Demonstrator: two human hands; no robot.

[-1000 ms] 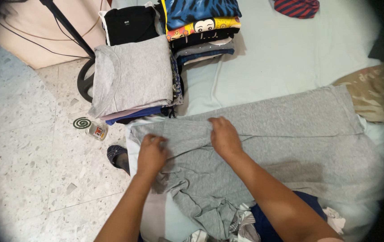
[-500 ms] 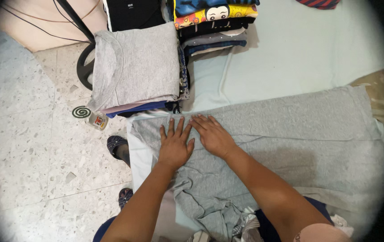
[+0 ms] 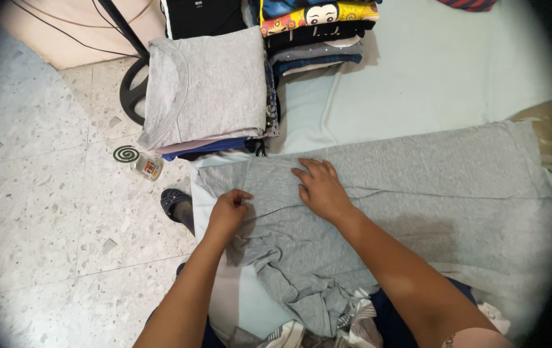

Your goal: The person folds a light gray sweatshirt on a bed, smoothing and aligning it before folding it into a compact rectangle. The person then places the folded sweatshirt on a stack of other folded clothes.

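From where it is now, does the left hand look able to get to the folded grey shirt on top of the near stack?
Probably yes. The left hand pinches the spread grey garment, and the folded grey shirt lies just beyond with nothing between them.

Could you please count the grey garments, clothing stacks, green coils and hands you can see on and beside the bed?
Grey garments: 2, the spread grey garment under both hands and the folded grey shirt topping one stack.
Clothing stacks: 2, the stack under the grey shirt and the colourful stack.
Green coils: 1, the mosquito coil.
Hands: 2, left hand, right hand.
Total: 7.
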